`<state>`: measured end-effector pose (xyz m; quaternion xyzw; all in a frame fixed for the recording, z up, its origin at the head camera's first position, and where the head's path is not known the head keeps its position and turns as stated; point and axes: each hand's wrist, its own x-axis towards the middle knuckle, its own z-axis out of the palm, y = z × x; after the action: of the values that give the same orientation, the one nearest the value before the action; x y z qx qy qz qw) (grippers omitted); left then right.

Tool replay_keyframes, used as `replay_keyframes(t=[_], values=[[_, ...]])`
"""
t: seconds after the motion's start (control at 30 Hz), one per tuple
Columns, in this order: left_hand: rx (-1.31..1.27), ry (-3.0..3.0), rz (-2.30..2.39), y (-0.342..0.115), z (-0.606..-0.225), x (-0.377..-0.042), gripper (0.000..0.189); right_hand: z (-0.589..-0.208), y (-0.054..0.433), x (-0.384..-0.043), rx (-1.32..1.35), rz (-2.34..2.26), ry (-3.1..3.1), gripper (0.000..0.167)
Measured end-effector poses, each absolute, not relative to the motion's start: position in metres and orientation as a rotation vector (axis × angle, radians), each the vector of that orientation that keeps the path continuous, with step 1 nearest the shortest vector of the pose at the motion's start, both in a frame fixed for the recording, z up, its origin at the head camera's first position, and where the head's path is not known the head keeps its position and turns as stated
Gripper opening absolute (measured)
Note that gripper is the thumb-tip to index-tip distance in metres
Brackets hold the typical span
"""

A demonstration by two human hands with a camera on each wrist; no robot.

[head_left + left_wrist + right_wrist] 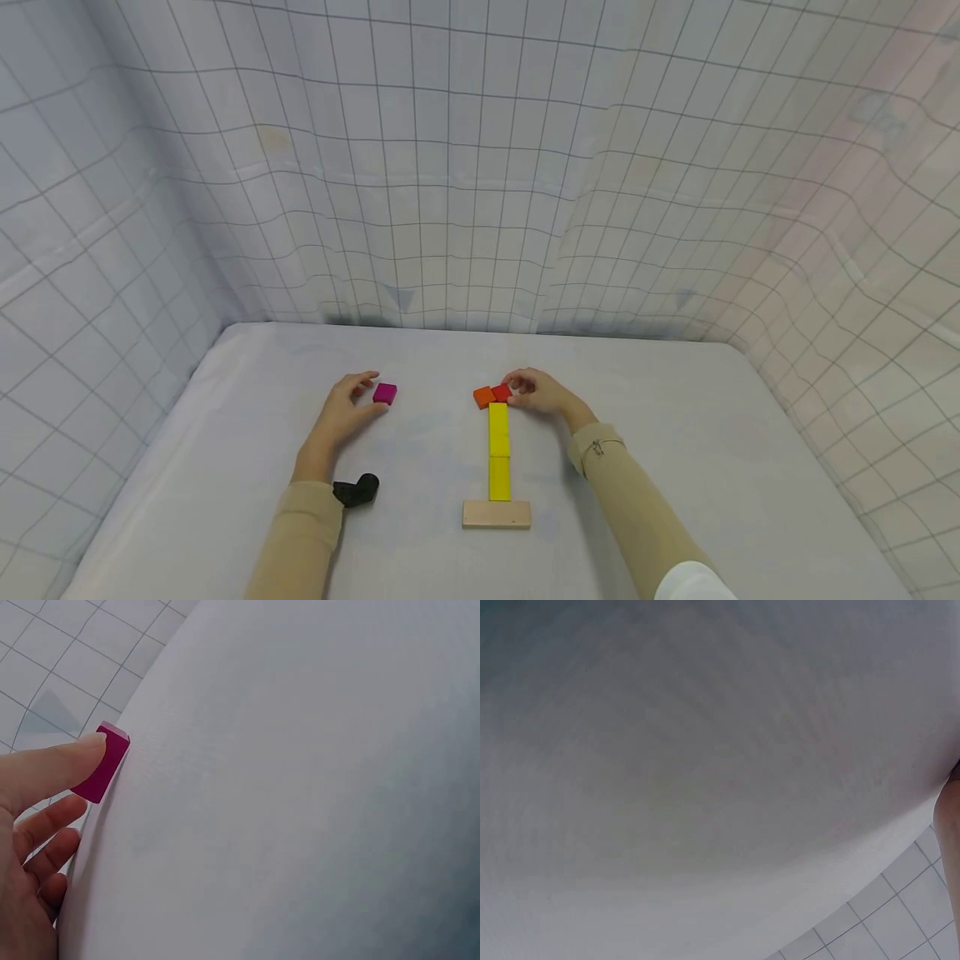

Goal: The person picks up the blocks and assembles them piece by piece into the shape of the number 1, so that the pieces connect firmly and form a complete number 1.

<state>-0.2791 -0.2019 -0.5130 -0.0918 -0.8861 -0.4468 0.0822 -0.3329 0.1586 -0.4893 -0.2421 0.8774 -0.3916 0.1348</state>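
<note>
In the head view, my left hand reaches around a small magenta block on the white table. The thumb lies right at the block's near edge, while the index fingertip stands a little off its far side. The left wrist view has the thumb overlapping the magenta block, with other fingers curved below it. My right hand pinches a red block between thumb and fingers. This block sits against an orange block, just beyond a line of two yellow blocks.
A plain wooden block lies crosswise at the near end of the yellow line. The white table has gridded curtains behind and on both sides. The right wrist view holds mostly table surface.
</note>
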Motion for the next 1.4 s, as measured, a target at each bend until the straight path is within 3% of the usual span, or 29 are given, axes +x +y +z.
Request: replay_keyframes(t=[0.43, 1.4], values=[[-0.411, -2.708, -1.118, -0.2047, -0.5139, -0.2804, 0.049, -0.4906, 0.1591, -0.3354, -0.699, -1.141, 2.542, 0.03], [-0.362, -2.681, -1.144, -0.2032, -0.5149, -0.2785, 0.035, -0.4906, 0.1586, -0.3342, -0.688, -1.121, 2.555, 0.03]])
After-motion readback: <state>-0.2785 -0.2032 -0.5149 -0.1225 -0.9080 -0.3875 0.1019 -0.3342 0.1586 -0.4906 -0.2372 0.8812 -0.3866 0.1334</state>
